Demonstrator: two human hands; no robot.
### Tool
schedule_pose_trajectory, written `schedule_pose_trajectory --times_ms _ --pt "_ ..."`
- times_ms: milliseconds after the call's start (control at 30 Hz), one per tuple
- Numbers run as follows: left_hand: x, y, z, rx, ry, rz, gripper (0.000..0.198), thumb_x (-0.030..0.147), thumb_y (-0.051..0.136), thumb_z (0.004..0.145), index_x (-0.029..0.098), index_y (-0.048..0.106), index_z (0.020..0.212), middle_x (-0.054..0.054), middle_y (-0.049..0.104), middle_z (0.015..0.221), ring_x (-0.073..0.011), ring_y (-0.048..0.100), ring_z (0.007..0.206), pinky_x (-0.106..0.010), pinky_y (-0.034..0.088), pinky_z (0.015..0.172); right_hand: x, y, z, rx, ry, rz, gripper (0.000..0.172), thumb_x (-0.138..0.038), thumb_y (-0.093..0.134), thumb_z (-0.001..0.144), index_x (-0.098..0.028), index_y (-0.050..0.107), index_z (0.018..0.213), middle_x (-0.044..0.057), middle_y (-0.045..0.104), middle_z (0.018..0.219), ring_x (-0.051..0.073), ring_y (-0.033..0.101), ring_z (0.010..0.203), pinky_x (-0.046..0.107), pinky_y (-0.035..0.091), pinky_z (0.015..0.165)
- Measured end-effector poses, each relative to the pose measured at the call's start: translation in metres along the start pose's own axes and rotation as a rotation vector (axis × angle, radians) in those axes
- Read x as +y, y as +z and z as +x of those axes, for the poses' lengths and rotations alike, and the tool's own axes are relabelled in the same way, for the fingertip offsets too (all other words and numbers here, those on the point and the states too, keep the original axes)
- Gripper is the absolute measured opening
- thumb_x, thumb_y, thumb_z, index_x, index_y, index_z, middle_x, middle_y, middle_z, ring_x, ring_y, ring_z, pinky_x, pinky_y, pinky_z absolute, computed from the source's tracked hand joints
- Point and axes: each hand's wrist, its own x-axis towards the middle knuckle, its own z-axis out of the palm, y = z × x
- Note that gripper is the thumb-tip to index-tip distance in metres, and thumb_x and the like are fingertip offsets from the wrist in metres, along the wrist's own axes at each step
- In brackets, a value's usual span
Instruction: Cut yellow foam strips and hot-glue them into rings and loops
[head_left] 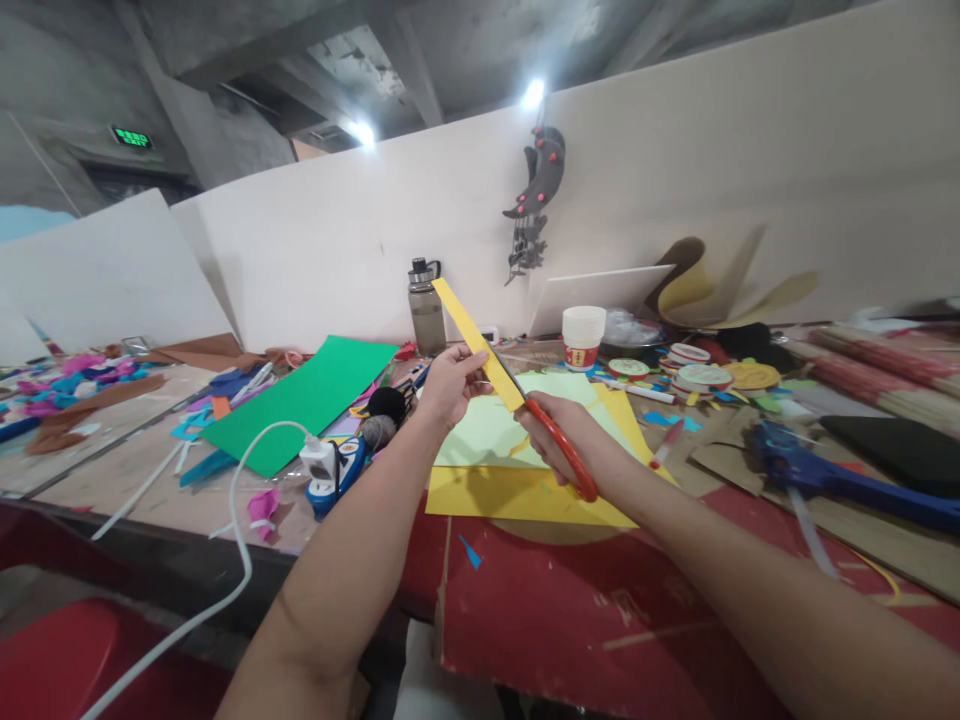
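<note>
My left hand (450, 383) pinches a long yellow paper strip (474, 338) near its middle and holds it up slanted over the table. My right hand (559, 432) is wrapped round the red handles of a pair of scissors (559, 440). The scissor blades meet the lower end of the strip. Below both hands lie a pale green sheet (487, 430) and a larger yellow sheet (517, 495) on the table.
A green sheet (307, 400) lies to the left, next to a glue gun (330, 470) with a white cable. A grey bottle (426, 305), a white cup (583, 338), tape rolls (694, 375), a blue tool (817, 475) and paper scraps crowd the table. White boards stand behind.
</note>
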Motion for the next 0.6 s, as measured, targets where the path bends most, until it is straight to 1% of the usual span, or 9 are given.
schedule_pose_trajectory --times_ms 67,200,267,367,500,600 --pt "0.0009 -0.0007 0.0002 0.002 -0.012 -0.004 0.022 0.022 0.071 0.066 0.015 0.051 0.07 0.001 0.06 0.063 -0.0077 0.055 0.05 -0.019 0.042 0.045 0.0006 -0.0003 -0.0008 -0.003 -0.041 -0.035 0.014 -0.031 0.05 0.076 -0.021 0.053 0.085 -0.007 0.041 0.044 0.009 0.039 0.03 0.019 0.029 0.028" --pt "0.0024 -0.0043 0.0026 0.034 -0.023 -0.036 0.024 0.03 0.071 0.067 0.014 0.053 0.07 0.001 0.058 0.061 -0.0076 0.054 0.048 -0.018 0.04 0.042 0.0009 0.0018 -0.0022 -0.018 -0.045 -0.061 0.012 -0.03 0.048 0.077 -0.021 0.051 0.082 -0.008 0.038 0.042 0.009 0.037 0.029 0.02 0.031 0.027" --pt "0.0023 -0.006 0.0042 0.065 -0.001 -0.059 0.022 0.029 0.07 0.069 0.014 0.053 0.071 0.0 0.058 0.062 -0.0065 0.053 0.048 -0.017 0.04 0.042 0.0018 0.0033 -0.0022 -0.018 -0.066 -0.087 0.012 -0.03 0.048 0.077 -0.021 0.051 0.083 -0.009 0.037 0.042 0.009 0.037 0.029 0.02 0.03 0.027" --pt "0.0013 -0.0064 0.0047 0.089 0.012 -0.062 0.018 0.022 0.069 0.069 0.013 0.053 0.071 0.0 0.059 0.062 -0.0055 0.053 0.047 -0.016 0.041 0.044 0.0043 0.0031 -0.0008 -0.007 -0.121 -0.147 0.014 -0.03 0.048 0.078 -0.021 0.052 0.088 -0.009 0.039 0.043 0.009 0.038 0.03 0.019 0.029 0.028" --pt "-0.0011 -0.002 0.0015 0.045 -0.014 -0.033 0.019 0.021 0.07 0.069 0.014 0.052 0.069 0.0 0.06 0.061 -0.0062 0.053 0.047 -0.017 0.044 0.044 0.0056 -0.0025 0.0002 0.003 -0.185 -0.185 0.011 -0.024 0.051 0.075 -0.022 0.052 0.085 -0.008 0.043 0.045 0.008 0.041 0.033 0.018 0.031 0.034" --pt "-0.0025 0.0012 -0.0008 0.014 -0.026 -0.025 0.021 0.021 0.071 0.068 0.014 0.051 0.069 0.0 0.06 0.061 -0.007 0.054 0.046 -0.019 0.045 0.044 0.0018 -0.0049 -0.0036 0.006 -0.183 -0.182 0.01 -0.018 0.051 0.07 -0.022 0.049 0.08 -0.008 0.043 0.046 0.007 0.041 0.035 0.017 0.03 0.036"
